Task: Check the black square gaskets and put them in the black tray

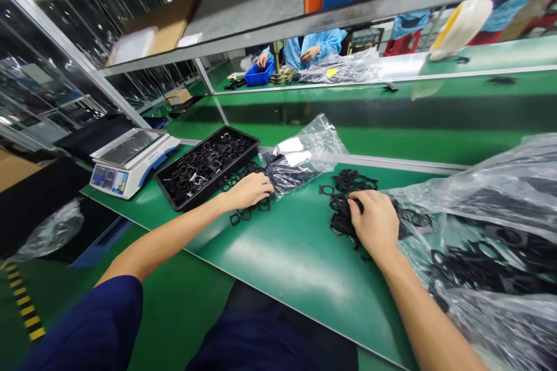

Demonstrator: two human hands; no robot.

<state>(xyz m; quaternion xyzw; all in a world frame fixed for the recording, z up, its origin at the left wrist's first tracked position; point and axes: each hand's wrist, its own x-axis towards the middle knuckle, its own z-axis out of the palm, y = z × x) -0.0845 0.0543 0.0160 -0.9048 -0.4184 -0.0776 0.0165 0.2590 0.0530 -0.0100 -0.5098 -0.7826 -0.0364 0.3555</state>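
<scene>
My left hand (248, 190) rests with curled fingers on a small cluster of black plastic frame parts (246, 214) beside a black tray (167, 188) filled with the same parts. My right hand (375, 221) lies palm down on a loose pile of black frame parts (348, 182) on the green bench top (282, 255), its fingers bent over them. What either hand grips, if anything, is hidden under the fingers.
A small clear bag of parts (304, 153) lies between the hands; a big clear bag of parts (491, 226) fills the right. A weighing scale (130, 159) stands left of the tray. Across the green belt, a person in light blue works near a blue bin (259, 74).
</scene>
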